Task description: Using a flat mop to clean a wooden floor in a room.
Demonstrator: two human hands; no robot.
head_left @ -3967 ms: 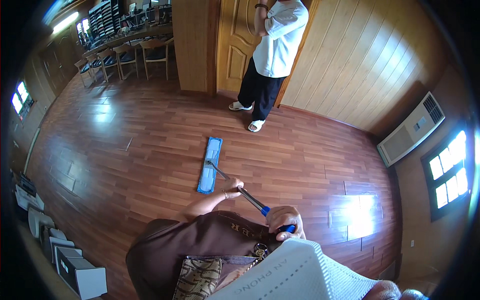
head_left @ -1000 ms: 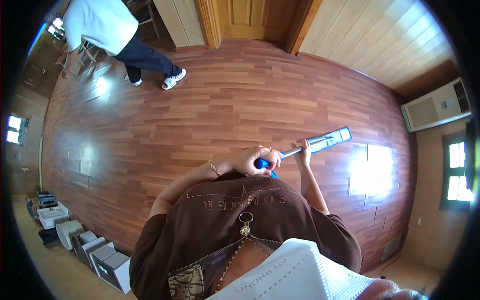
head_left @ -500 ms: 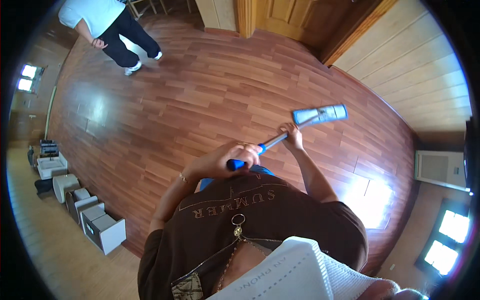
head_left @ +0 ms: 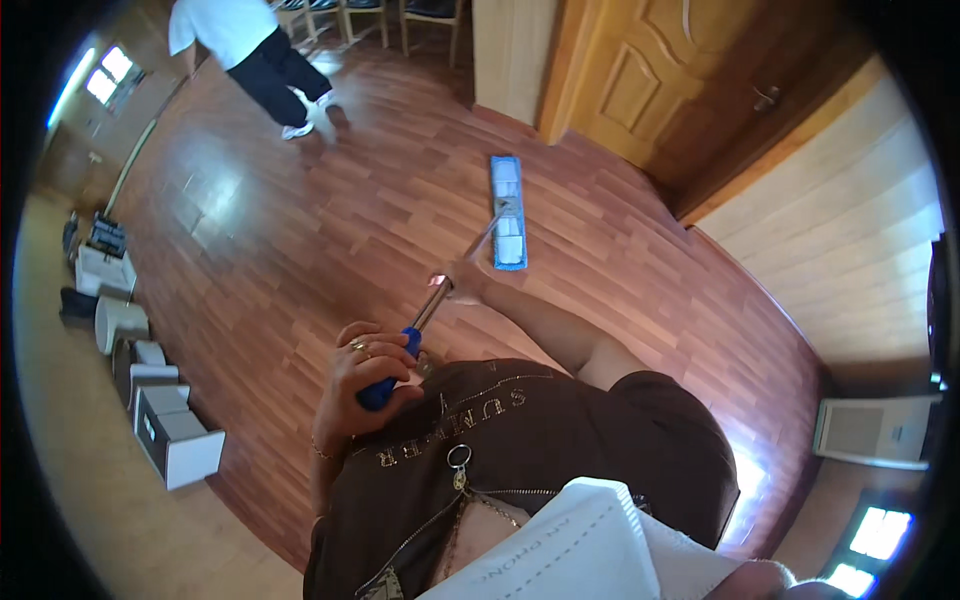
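Observation:
A flat mop (head_left: 510, 250) with a blue-edged, pale rectangular head rests on the wooden floor ahead of me, its long side pointing away. Its metal pole slants back toward my body and ends in a blue grip (head_left: 376, 394). My left hand (head_left: 362, 375), wearing a ring, is closed round that grip near my chest. Farther down the pole, my right hand (head_left: 464, 282) is wrapped round the metal, with the arm reaching across from the right. Part of the pole is hidden behind the right hand.
A wooden door (head_left: 640, 85) stands at the far right beside a panelled wall (head_left: 820, 190). Another person (head_left: 265, 75) is at the far left, near some chairs (head_left: 432, 15). White bathroom fixtures (head_left: 190, 450) line the left wall.
The mop head has swung left and turned from crosswise to lengthwise. Both my hands have shifted left with the pole, still gripping it. The other person has turned and stepped.

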